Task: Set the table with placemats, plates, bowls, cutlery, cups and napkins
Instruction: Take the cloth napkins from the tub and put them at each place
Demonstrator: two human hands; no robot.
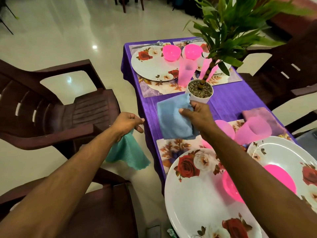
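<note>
My right hand (197,115) grips a folded blue napkin (173,119) over the purple tablecloth (229,98), just in front of the plant pot. Beside the table's left edge my left hand (127,123) holds a teal napkin (127,153) that hangs down off the table. A mauve napkin (257,114) lies at the right. Floral plates (197,194) sit on floral placemats (171,148) near me, with pink bowls (231,188) and a pink cup (252,133). At the far end are a plate (151,66), pink bowls (171,52), a pink cup (186,69) and cutlery (154,43).
A white pot (199,93) with a tall green plant stands mid-table, touching distance from my right hand. Brown plastic chairs (60,109) stand at the left, near me and at the right (283,78). Glossy tiled floor lies to the left.
</note>
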